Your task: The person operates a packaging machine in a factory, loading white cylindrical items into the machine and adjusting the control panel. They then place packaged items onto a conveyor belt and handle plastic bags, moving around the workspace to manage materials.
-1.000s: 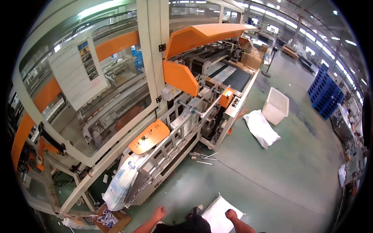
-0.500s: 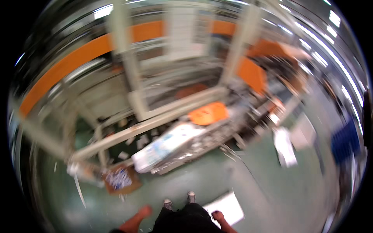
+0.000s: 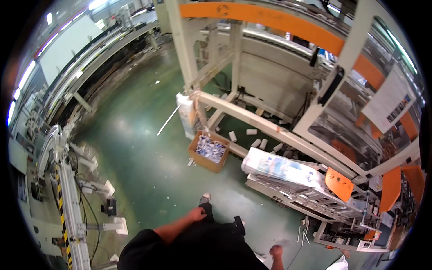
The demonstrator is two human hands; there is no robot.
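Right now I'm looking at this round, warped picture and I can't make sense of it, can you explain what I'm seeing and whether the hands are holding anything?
The picture comes from a wide fisheye camera worn on a person's head, looking down, so straight edges bend near the rim. At the bottom you see the person's own dark clothes and both arms. The left hand and the right hand hang beside the body and appear to hold nothing. They stand on a green factory floor. Ahead is a cream and orange machine frame. A wrapped white bundle lies on its sloping rack, and an open cardboard box of small packets sits on the floor.
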